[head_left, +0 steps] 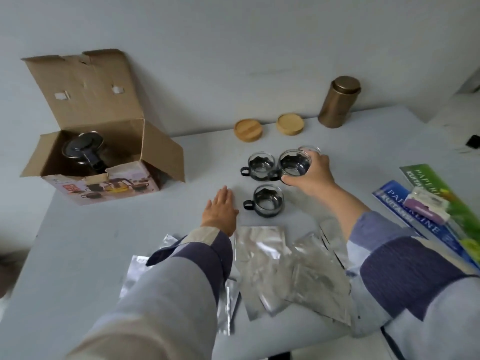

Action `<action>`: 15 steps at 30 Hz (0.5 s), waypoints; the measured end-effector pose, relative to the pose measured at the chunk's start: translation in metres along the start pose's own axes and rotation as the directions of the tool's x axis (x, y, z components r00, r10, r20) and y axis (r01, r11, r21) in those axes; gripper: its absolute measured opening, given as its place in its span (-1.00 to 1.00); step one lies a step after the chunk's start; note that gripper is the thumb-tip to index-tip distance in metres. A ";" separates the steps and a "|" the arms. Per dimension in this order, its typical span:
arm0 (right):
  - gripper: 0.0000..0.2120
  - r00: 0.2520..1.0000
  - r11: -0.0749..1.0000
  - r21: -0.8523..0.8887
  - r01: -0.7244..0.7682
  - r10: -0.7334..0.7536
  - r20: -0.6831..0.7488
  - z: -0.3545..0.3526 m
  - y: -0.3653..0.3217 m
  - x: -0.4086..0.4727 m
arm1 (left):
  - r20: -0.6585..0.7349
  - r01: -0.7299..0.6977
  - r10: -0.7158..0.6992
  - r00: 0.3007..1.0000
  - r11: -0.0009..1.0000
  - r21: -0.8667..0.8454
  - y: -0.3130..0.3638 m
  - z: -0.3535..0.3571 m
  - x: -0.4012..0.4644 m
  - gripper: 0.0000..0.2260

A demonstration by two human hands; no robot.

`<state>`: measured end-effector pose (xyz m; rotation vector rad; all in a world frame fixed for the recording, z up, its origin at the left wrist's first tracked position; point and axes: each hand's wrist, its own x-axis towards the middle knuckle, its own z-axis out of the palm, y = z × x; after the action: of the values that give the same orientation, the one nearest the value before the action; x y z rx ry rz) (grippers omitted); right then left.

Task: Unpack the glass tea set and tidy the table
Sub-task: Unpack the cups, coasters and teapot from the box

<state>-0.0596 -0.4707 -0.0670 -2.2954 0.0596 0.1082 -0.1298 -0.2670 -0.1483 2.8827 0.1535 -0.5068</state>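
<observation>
Head view shows our two hands over the pale worktop (104, 242), and we take the cardboard box (104, 162) at its far left as our landmark. That box stands open, flaps up, with the glass teapot (84, 152) inside it. Right of the box, our left hand (220, 211) lies flat on the worktop, fingers straight, holding nothing. Farther right of the box, our right hand (309, 175) grips one glass cup (294, 163) by its rim; a second cup (261, 165) stands just beside it on the box side, and a third cup (267, 200) sits nearer to us. Beyond the cups, two wooden coasters (248, 129) and a bronze canister (337, 102) stand by the wall. Crumpled plastic bags (285, 268) lie nearer us than the box, between our sleeves.
</observation>
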 end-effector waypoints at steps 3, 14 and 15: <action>-0.28 0.999 0.999 -0.016 -0.049 0.049 0.007 -0.014 0.027 0.000 | 0.055 0.033 -0.031 0.998 0.998 -0.048 0.009 0.011 0.004 -0.36; -0.24 0.995 0.996 -0.022 -0.087 0.088 0.048 -0.017 0.098 -0.003 | 0.055 0.079 -0.078 0.995 0.997 -0.014 0.014 0.024 0.011 -0.39; -0.24 0.995 0.996 -0.035 -0.083 0.085 0.054 -0.016 0.100 -0.002 | 0.056 0.085 -0.084 0.995 0.996 -0.012 0.013 0.024 0.012 -0.39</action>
<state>-0.0689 -0.5493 -0.1306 -2.3216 0.1272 0.2176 -0.1250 -0.2848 -0.1721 2.8542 0.2700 -0.5971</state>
